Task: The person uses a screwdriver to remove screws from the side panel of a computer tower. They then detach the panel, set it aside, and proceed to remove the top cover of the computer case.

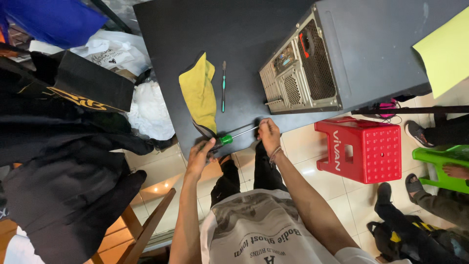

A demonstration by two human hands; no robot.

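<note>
Green-handled screwdriver (229, 138) gripped at handle by left hand (201, 152), right hand (267, 132) fingers pinching the shaft tip to steady it; yellow cloth (199, 93) just beyond left fingers.

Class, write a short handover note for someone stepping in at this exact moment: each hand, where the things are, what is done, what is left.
Left hand: closed on the handle of the green-handled screwdriver, at the near edge of the black table.
Right hand: pinching the screwdriver's shaft near its tip.
Computer case: lying on the table, rear panel facing the person, apart from both hands.
Yellow cloth and a thin teal tool lie on the table between the hands and the case.
Done: screwdriver picked up.
Left: the case looks untouched; any work on it has not begun.
</note>
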